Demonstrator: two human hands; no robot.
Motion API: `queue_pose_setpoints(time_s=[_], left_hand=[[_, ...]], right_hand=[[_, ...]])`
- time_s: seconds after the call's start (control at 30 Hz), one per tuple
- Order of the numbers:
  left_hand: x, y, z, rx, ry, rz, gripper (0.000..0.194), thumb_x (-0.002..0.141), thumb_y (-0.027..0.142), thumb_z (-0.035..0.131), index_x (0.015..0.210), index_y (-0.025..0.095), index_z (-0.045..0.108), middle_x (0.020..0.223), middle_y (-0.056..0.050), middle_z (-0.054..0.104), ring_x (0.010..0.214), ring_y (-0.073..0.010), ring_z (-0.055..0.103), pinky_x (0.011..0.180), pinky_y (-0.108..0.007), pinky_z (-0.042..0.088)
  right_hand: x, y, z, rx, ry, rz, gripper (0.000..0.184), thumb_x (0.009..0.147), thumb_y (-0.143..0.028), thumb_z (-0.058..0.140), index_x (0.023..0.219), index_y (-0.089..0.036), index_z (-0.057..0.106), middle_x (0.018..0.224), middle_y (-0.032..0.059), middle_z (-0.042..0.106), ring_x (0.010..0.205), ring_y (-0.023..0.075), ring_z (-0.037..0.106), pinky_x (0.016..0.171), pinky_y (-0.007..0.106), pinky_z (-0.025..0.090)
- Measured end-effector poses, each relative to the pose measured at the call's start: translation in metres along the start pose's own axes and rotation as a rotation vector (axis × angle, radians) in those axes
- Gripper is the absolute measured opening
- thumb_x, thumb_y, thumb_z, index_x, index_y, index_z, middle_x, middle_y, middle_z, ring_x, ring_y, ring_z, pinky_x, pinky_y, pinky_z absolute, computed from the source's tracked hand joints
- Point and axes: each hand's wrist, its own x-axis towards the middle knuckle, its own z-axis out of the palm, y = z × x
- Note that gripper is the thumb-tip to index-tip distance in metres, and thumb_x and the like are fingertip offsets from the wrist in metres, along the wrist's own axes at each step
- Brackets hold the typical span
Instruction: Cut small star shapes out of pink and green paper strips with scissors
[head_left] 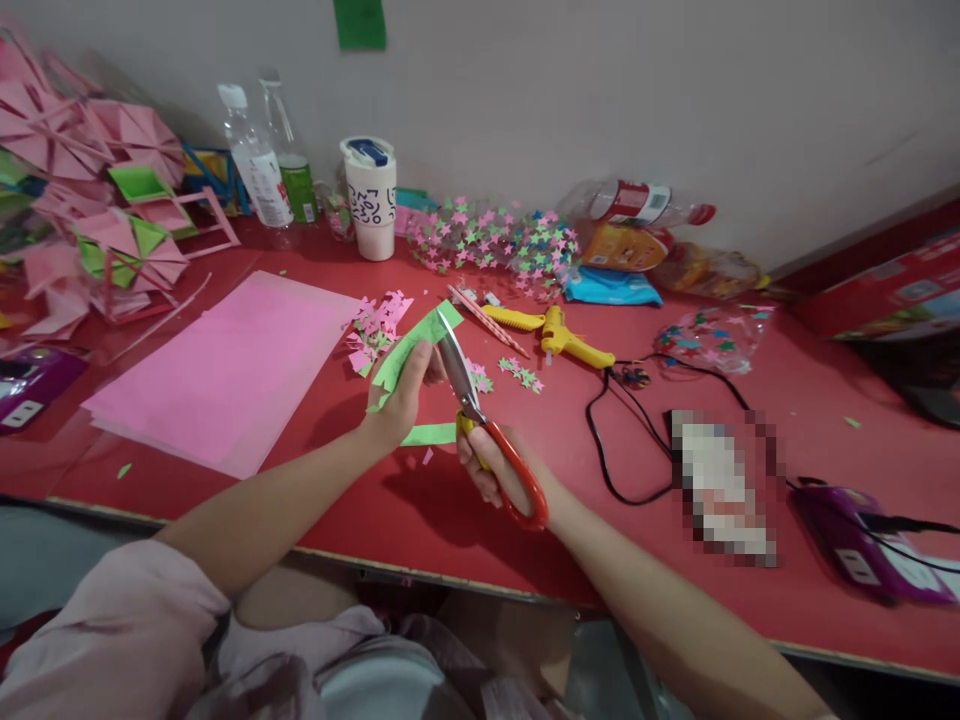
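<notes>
My left hand (405, 390) pinches a green paper strip (409, 350) between thumb and fingers, above the red table. In my right hand (484, 465) is a pair of scissors (517, 475) with red and yellow handles, gripped through the loops. The blades point up and away, their tips at the strip's upper right end. Whether the paper lies between the blades I cannot tell. Another green strip (429, 435) lies on the table below my hands. Pink and green paper scraps (379, 325) are heaped behind my left hand, and small paper stars (520, 374) lie beyond the scissors.
Pink paper sheets (217, 370) lie to the left, near a pile of pink paper constructions (112, 190). A white cup (375, 215) and bottles (259, 175) stand along the wall. To the right are a yellow glue gun (574, 345), a black cord (592, 430) and a purple device (855, 540).
</notes>
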Motion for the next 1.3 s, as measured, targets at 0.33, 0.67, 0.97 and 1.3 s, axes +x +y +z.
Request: queue_pose_setpoints(time_s=[0.33, 0.67, 0.97, 1.3], left_hand=[[-0.009, -0.001, 0.007, -0.025, 0.058, -0.083, 0.040, 0.090, 0.056, 0.043, 0.070, 0.024, 0.057, 0.071, -0.002, 0.062, 0.072, -0.0166, 0.061, 0.075, -0.032, 0.054], [-0.009, -0.002, 0.009, -0.004, 0.064, -0.061, 0.042, 0.088, 0.060, 0.043, 0.072, 0.023, 0.055, 0.074, -0.003, 0.061, 0.074, -0.0162, 0.058, 0.072, -0.030, 0.051], [-0.010, -0.001, 0.009, -0.035, 0.057, -0.102, 0.043, 0.086, 0.062, 0.045, 0.071, 0.023, 0.056, 0.072, -0.002, 0.061, 0.073, -0.0158, 0.059, 0.074, -0.030, 0.052], [-0.007, 0.003, 0.007, -0.071, 0.041, -0.090, 0.036, 0.091, 0.049, 0.046, 0.070, 0.023, 0.058, 0.071, -0.002, 0.061, 0.073, -0.0157, 0.060, 0.074, -0.032, 0.052]], right_hand=[[-0.004, 0.004, 0.015, 0.066, 0.029, -0.034, 0.052, 0.085, -0.070, 0.042, 0.073, -0.020, 0.047, 0.041, -0.0099, 0.040, 0.031, 0.0066, 0.037, 0.037, 0.020, 0.036], [-0.002, 0.007, 0.020, 0.080, 0.050, -0.017, 0.055, 0.081, -0.075, 0.042, 0.072, -0.021, 0.045, 0.039, -0.0109, 0.038, 0.029, 0.0068, 0.034, 0.033, 0.021, 0.033], [-0.002, 0.006, 0.020, 0.052, 0.078, 0.001, 0.055, 0.080, -0.075, 0.043, 0.071, -0.021, 0.044, 0.038, -0.0108, 0.038, 0.027, 0.0064, 0.034, 0.030, 0.019, 0.030], [-0.004, 0.001, 0.017, -0.001, 0.104, 0.012, 0.053, 0.082, -0.073, 0.042, 0.070, -0.021, 0.044, 0.038, -0.0102, 0.038, 0.027, 0.0070, 0.035, 0.031, 0.020, 0.031]])
